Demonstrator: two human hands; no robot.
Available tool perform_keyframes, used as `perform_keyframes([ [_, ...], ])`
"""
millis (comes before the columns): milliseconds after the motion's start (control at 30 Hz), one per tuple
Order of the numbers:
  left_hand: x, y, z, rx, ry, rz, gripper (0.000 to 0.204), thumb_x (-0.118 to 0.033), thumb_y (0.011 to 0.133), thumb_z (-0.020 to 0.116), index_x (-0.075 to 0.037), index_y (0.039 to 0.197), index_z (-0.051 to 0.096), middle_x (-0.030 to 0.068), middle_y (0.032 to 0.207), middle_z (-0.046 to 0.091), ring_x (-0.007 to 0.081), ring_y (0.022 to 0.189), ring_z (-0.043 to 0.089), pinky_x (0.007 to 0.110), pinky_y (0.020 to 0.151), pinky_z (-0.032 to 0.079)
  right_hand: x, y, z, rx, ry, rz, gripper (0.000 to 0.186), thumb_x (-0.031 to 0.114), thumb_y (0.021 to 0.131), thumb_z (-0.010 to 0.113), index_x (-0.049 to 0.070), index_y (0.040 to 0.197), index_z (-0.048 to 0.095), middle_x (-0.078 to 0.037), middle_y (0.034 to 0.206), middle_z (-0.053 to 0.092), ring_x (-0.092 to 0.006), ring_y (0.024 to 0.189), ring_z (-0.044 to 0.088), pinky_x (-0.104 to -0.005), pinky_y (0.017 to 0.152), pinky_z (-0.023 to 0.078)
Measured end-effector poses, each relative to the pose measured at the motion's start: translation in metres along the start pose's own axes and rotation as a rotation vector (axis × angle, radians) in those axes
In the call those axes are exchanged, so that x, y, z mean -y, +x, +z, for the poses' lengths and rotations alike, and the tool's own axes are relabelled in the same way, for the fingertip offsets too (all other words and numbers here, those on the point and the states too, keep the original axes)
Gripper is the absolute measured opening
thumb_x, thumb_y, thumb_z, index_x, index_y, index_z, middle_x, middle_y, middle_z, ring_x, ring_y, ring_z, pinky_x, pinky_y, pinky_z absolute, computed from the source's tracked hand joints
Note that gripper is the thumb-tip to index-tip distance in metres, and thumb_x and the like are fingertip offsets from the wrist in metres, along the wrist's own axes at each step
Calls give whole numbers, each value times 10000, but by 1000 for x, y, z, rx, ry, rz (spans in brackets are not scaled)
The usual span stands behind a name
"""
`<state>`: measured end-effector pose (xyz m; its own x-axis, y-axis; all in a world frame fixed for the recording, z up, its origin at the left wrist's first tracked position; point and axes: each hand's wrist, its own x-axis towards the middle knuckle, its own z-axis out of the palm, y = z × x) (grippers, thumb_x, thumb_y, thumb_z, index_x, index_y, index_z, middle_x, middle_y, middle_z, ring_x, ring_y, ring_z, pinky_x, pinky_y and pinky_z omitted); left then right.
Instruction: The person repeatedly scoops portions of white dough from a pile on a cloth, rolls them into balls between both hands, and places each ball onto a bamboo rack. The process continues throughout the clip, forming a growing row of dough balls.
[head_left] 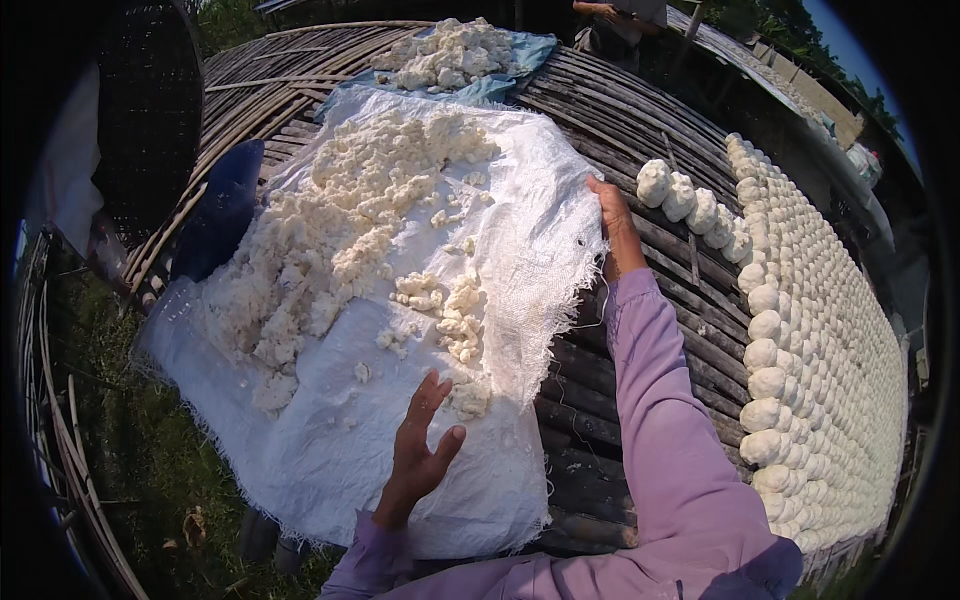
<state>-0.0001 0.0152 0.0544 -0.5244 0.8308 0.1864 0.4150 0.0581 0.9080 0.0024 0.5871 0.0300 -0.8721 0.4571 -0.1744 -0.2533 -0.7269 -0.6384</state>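
Note:
A white woven plastic sheet (450, 510) with frayed edges lies over a slatted platform. Crumbly, off-white doughy lumps (350, 190) are heaped along its far and left parts, and a few smaller clumps (460, 320) sit near its middle. My right hand (618, 235) grips the sheet's right edge, its arm stretched forward. Low over the near part of the sheet, my left hand (420, 450) is open with fingers extended and thumb apart, just beside a small clump. Whether it touches the sheet I cannot tell.
Rows of round white balls (830, 390) cover the platform's right side, and a short line of balls (690, 200) juts from them. Another heap (450, 55) rests on a blue sheet at the back. A dark blue object (222, 210) stands left. A person (620, 25) is behind.

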Motion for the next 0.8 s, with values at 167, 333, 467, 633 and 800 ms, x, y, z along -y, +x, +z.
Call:
perform_keyframes([
  [167, 18, -33, 5, 209, 249, 43, 683, -420, 966, 659, -60, 1508, 450, 271, 1590, 336, 445, 1500, 282, 542, 1229, 225, 5, -53, -66, -891, -1358, -54, 489, 257, 785, 801, -100, 1084, 655, -196, 1033, 726, -319, 803, 696, -432, 788, 554],
  [333, 20, -36, 1, 297, 333, -10, 706, -442, 1006, 603, -68, 1561, 380, 229, 1652, 241, 403, 1552, 171, 526, 1251, 175, -25, -23, 61, -532, -1720, -622, 424, 316, 966, 647, -48, 1182, 679, -243, 1183, 703, -343, 1099, 677, -401, 961, 506],
  [467, 38, 10, -64, -236, 51, -69, 734, -419, 1000, 627, -50, 1571, 353, 228, 1664, 208, 378, 1559, 164, 483, 1244, 208, -127, 6, 215, 252, -1296, -70, 771, 696, 999, 443, 63, 1416, 583, -120, 1396, 626, -267, 1291, 579, -477, 1046, 450],
  [633, 102, 64, -207, -924, 438, -24, 776, -471, 1027, 564, 23, 1572, 315, 222, 1681, 157, 351, 1575, 95, 447, 1243, 192, -245, 50, 341, 452, -1145, -29, 1070, 851, 913, 341, -33, 1509, 432, -217, 1573, 421, -366, 1464, 395, -537, 1190, 297],
  [800, 157, 72, -288, -1072, -381, -289, 884, -676, 1017, 419, 29, 1550, 371, 217, 1580, 403, 297, 1489, 330, 348, 1200, 258, -300, 117, 393, 418, -1281, -2, 1147, 904, 856, 357, -31, 1516, 429, -221, 1585, 403, -361, 1494, 345, -540, 1199, 270],
])
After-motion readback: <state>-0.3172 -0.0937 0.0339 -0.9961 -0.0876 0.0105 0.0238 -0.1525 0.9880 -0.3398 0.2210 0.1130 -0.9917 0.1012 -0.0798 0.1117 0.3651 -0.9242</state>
